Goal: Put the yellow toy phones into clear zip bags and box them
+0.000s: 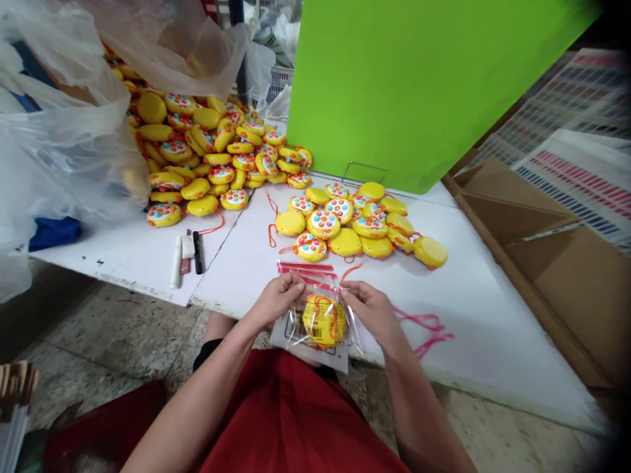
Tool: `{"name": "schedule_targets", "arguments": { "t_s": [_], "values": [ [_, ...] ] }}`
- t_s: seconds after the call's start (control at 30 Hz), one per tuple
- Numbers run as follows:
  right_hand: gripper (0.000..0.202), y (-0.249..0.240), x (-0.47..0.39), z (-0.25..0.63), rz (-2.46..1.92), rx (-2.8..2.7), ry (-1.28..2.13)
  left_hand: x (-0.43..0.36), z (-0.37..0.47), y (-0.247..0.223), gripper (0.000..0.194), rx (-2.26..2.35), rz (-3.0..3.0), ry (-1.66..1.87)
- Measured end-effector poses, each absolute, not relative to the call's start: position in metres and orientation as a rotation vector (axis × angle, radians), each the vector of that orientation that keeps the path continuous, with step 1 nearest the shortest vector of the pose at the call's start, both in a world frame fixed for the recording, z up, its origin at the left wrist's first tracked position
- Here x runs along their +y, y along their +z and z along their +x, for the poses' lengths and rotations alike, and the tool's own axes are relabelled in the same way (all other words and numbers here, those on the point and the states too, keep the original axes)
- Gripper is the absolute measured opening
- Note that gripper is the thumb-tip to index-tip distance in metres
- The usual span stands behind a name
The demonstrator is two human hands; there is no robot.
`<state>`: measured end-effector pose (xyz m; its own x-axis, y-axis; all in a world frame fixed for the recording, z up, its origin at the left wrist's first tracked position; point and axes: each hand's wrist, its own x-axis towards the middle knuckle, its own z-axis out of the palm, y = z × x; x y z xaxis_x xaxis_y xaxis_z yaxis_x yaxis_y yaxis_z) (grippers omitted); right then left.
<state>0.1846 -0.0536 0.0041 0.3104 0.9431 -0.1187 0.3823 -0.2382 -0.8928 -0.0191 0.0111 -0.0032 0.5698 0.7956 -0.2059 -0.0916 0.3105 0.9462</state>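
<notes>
From the head view, the left hand (276, 299) and right hand (371, 307) each pinch the top of a clear zip bag (320, 318) holding a yellow toy (323, 320), at the worktop's (473, 315) near edge. Pressing the red strip evenly would seal it best.

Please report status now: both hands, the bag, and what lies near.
Left hand and right hand pinch top of clear bag, yellow toy inside. Loose toy pile just beyond on white table.

yellow toys (355, 223), green board (419, 85), red-striped bags (308, 269)
</notes>
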Motion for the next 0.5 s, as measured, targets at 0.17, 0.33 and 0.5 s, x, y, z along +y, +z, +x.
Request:
{"name": "schedule_targets", "arguments": {
  "t_s": [0.17, 0.33, 0.5],
  "values": [
    [0.044, 0.002, -0.053, 0.189, -1.692, -1.007, 1.018, 0.013, -0.020, -0.005, 0.035, 0.730, 1.082, 0.655],
    [0.056, -0.001, -0.051, 0.190, -1.646, -0.991, 1.037, 0.013, -0.022, -0.009, 0.039, 0.671, 1.070, 0.642],
    [0.060, -0.003, -0.051, 0.199, -1.620, -0.959, 0.979, 0.014, -0.026, -0.008, 0.041, 0.692, 0.961, 0.648]
  ]
}}
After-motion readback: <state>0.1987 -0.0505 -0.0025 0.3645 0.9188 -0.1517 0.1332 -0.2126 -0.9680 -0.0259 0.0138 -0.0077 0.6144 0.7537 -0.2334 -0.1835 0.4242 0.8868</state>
